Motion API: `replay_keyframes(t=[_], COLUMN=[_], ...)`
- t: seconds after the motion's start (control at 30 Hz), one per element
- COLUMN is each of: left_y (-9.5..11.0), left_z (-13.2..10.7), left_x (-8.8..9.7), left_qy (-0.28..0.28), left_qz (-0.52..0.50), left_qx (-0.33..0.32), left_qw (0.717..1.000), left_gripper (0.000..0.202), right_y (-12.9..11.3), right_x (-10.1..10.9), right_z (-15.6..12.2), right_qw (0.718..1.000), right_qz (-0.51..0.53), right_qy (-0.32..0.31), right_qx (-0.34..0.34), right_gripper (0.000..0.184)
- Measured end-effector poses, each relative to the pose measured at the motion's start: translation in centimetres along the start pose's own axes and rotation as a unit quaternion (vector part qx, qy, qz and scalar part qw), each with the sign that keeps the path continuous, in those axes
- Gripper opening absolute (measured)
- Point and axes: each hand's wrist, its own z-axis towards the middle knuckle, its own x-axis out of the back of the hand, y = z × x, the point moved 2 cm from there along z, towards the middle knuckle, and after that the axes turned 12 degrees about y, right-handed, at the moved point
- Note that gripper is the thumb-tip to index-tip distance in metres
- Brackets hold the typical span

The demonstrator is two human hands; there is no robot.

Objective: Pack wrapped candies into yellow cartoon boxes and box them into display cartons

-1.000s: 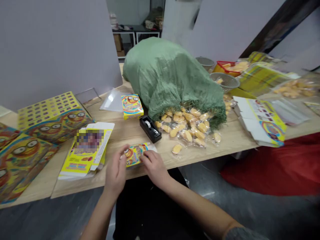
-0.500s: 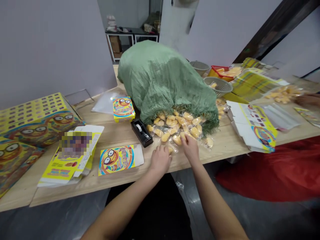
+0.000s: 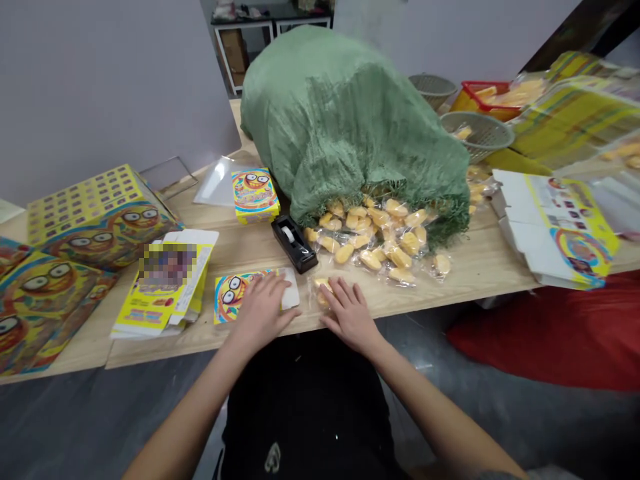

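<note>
My left hand (image 3: pixel 263 313) lies flat on a small printed card (image 3: pixel 235 298), yellow with a cartoon face in glasses, and its white flap sticks out from under my palm. My right hand (image 3: pixel 350 315) rests on the table, its fingertips beside a clear packet holding a yellow snack (image 3: pixel 323 292). Behind it, a heap of similar wrapped snacks (image 3: pixel 375 240) spills from the mouth of a green mesh sack (image 3: pixel 350 113). Neither hand is closed around anything.
A black tape dispenser (image 3: pixel 293 243) and a small printed box (image 3: pixel 256 195) stand beyond my left hand. A flattened yellow carton (image 3: pixel 167 287) and stacked printed boxes (image 3: pixel 100 223) fill the left. Grey baskets (image 3: pixel 477 137) and an opened carton (image 3: pixel 557 227) are right.
My left hand has come back from the snack heap onto the card. My right hand has moved toward the table's front edge, and a snack packet now lies beside it.
</note>
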Motion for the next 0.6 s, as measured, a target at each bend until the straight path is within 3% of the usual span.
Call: replay_keyframes(t=[0.1, 0.17, 0.33, 0.5, 0.6], left_y=[-3.8, -5.1, -4.7, -4.3, -4.6], left_z=[-1.9, -2.6, -3.1, -3.1, -3.2], left_x=[0.4, 0.1, -0.5, -0.4, -0.4], left_qy=[0.005, -0.007, -0.018, -0.010, -0.012], left_qz=[0.061, 0.085, 0.075, 0.070, 0.062], left_qx=[0.056, 0.061, 0.033, 0.036, 0.041], left_qw=[0.997, 0.995, 0.996, 0.997, 0.997], left_gripper=[0.080, 0.087, 0.090, 0.091, 0.091], right_y=[-0.2, 0.1, -1.4, -4.5, -5.1], right_x=[-0.8, -1.0, -2.1, -3.8, -3.7], right_z=[-0.5, -0.1, 1.8, 3.9, 4.5], right_qw=[0.999, 0.998, 0.995, 0.997, 0.992], right_qz=[-0.051, -0.044, 0.035, 0.011, 0.113], right_qy=[0.012, 0.032, 0.086, 0.063, 0.029], right_qx=[-0.002, 0.003, 0.046, 0.036, 0.042], right_gripper=[0.050, 0.045, 0.039, 0.035, 0.040])
